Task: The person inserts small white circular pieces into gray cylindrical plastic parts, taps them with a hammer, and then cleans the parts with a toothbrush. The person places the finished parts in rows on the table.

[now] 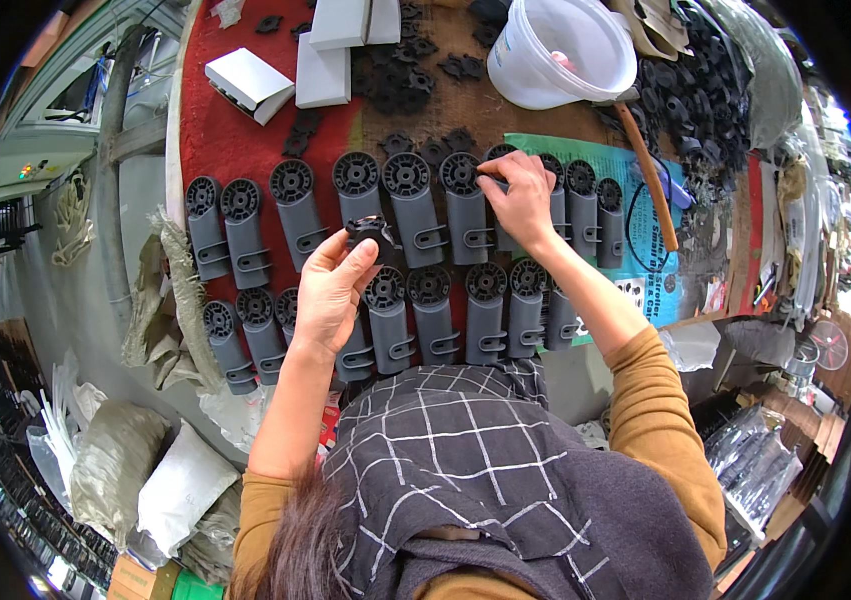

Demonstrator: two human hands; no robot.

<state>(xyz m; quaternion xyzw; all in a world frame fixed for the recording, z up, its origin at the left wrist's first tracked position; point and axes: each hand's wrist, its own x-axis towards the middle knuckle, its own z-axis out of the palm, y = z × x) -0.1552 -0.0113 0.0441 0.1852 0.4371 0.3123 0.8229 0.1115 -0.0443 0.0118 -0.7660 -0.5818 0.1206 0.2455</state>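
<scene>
Two rows of grey plastic tubes with black spoked wheel-like ends stand on the bench. My left hand (pixel 330 290) is closed around a small black plastic part (pixel 369 232), held between thumb and fingers above the front row. My right hand (pixel 523 200) is pinched at the top of a back-row tube (pixel 465 215), its fingertips beside the black end. Whatever those fingertips hold, if anything, is too small to make out. Both forearms hide parts of some tubes, such as a front-row tube (pixel 353 352) beside my left wrist.
A white bucket (pixel 545 75) stands at the back, near a wooden-handled hammer (pixel 650 180). White boxes (pixel 323 78) and loose black parts (pixel 400 75) lie behind the tubes. A heap of black parts (pixel 690 100) fills the back right. Sacks (pixel 185 490) sit on the floor at left.
</scene>
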